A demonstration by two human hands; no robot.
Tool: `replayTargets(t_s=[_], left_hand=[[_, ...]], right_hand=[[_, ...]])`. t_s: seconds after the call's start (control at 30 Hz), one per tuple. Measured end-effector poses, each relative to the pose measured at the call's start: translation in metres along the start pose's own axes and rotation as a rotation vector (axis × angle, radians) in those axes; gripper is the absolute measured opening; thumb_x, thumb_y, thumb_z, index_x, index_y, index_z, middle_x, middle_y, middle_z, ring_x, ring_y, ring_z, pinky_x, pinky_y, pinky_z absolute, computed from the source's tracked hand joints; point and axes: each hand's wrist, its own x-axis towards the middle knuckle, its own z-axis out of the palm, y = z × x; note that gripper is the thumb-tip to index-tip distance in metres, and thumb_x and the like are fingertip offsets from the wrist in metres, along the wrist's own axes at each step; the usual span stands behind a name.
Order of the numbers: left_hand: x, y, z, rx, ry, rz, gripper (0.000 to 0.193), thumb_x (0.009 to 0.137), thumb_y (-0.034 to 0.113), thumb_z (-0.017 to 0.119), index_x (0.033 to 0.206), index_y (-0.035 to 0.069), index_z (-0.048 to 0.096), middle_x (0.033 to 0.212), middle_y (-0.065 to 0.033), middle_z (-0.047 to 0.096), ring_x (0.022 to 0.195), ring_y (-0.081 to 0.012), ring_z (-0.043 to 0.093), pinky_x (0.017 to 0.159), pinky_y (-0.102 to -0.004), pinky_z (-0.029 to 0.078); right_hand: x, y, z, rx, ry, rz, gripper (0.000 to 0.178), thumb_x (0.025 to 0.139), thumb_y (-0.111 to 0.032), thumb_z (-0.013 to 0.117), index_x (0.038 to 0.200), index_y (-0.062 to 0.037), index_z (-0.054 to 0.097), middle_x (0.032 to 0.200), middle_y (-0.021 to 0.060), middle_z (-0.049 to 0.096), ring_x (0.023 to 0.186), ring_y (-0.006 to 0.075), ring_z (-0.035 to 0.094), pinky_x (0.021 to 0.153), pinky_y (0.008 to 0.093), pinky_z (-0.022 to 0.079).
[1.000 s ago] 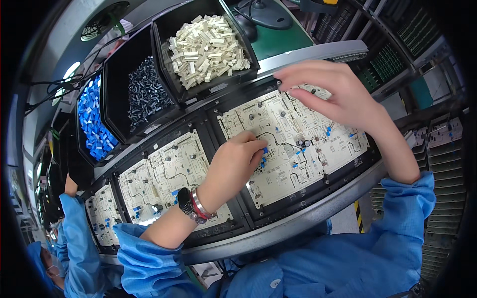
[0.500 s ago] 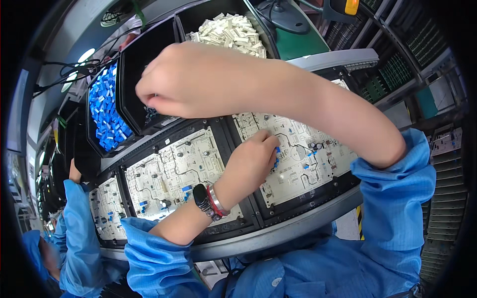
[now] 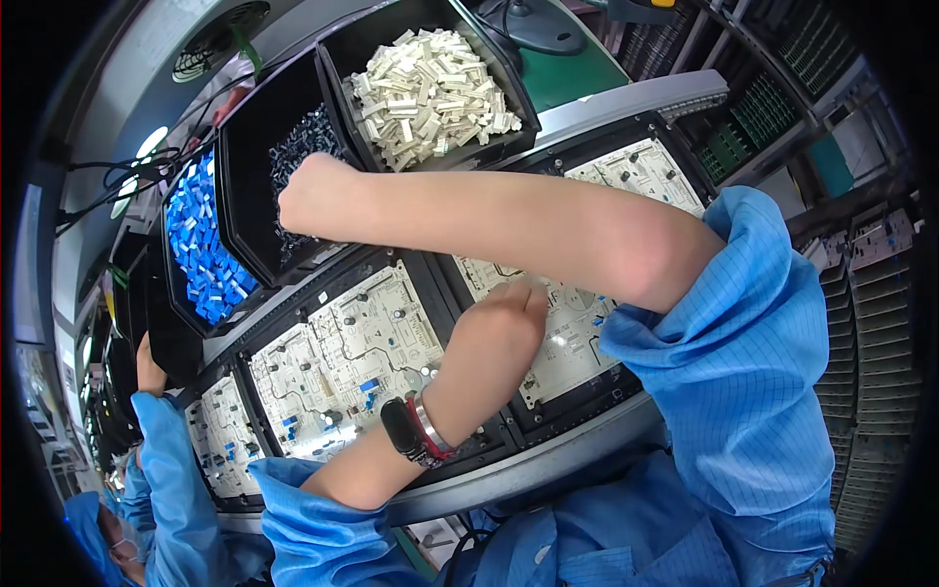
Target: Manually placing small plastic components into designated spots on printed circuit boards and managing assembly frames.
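Note:
My right hand (image 3: 319, 196) is at the near side of the middle black bin (image 3: 241, 196), which holds small dark parts (image 3: 301, 139). Its fingers curl down out of sight, so anything in them is hidden. My left hand (image 3: 504, 318), with a dark watch (image 3: 400, 427) and bands on the wrist, rests over a white circuit board (image 3: 567, 367) in a black frame. Its fingers are bent together, and what they hold, if anything, does not show. My right forearm crosses above this board and covers part of it.
Blue parts (image 3: 201, 245) fill the left bin; white connectors (image 3: 430, 93) heap in the right one. More framed boards (image 3: 337, 333) line the rail to the left. A co-worker's blue sleeve (image 3: 171, 460) reaches in at far left. Racks (image 3: 861, 391) stand at right.
My right hand has lowered toward the dark parts' bin, and its forearm has come nearer. My left hand stays over the same board, the blue parts beside its fingers now out of sight.

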Motion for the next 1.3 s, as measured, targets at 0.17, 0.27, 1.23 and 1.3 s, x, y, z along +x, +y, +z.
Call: replayTargets(t_s=[0.17, 0.27, 1.23, 1.3], left_hand=[[-0.01, 0.003, -0.026, -0.125, 0.096, -0.225, 0.036, 0.077, 0.001, 0.057, 0.112, -0.006, 0.049, 0.086, -0.0178, 0.056, 0.082, -0.0314, 0.058, 0.067, -0.0383, 0.05], [-0.021, -0.028, -0.066, -0.097, 0.437, -0.268, 0.032, 0.077, -0.004, 0.057, 0.108, 0.002, 0.052, 0.087, -0.0108, 0.057, 0.078, -0.0226, 0.058, 0.064, -0.0335, 0.048], [-0.089, -0.21, -0.143, 0.555, 0.446, -0.612, 0.022, 0.078, -0.001, 0.061, 0.1, -0.003, 0.061, 0.106, -0.0117, 0.062, 0.103, -0.0272, 0.056, 0.09, -0.0326, 0.043], [-0.093, -0.217, -0.141, 0.522, 0.474, -0.498, 0.022, 0.078, -0.001, 0.061, 0.1, -0.003, 0.061, 0.108, -0.0114, 0.062, 0.102, -0.0269, 0.056, 0.09, -0.0318, 0.043]], right_hand=[[-0.008, 0.01, 0.001, 0.023, 0.184, 0.002, 0.008, 0.069, -0.01, 0.061, 0.071, -0.0092, 0.069, 0.073, 0.0066, 0.067, 0.073, 0.0242, 0.067, 0.057, 0.0352, 0.052], [-0.021, 0.011, -0.026, 0.133, 0.198, 0.062, 0.007, 0.068, -0.009, 0.061, 0.071, -0.0061, 0.067, 0.073, 0.0108, 0.066, 0.072, 0.0281, 0.066, 0.058, 0.0387, 0.052], [-0.265, -0.059, -0.025, 0.789, 0.047, 0.215, 0.012, 0.071, -0.012, 0.073, 0.082, -0.011, 0.07, 0.082, -0.001, 0.06, 0.085, 0.0196, 0.051, 0.082, 0.0326, 0.041], [-0.265, -0.06, -0.023, 0.784, 0.064, 0.193, 0.007, 0.071, -0.015, 0.071, 0.078, -0.0117, 0.07, 0.078, -0.0022, 0.059, 0.089, 0.0186, 0.05, 0.085, 0.0338, 0.039]])
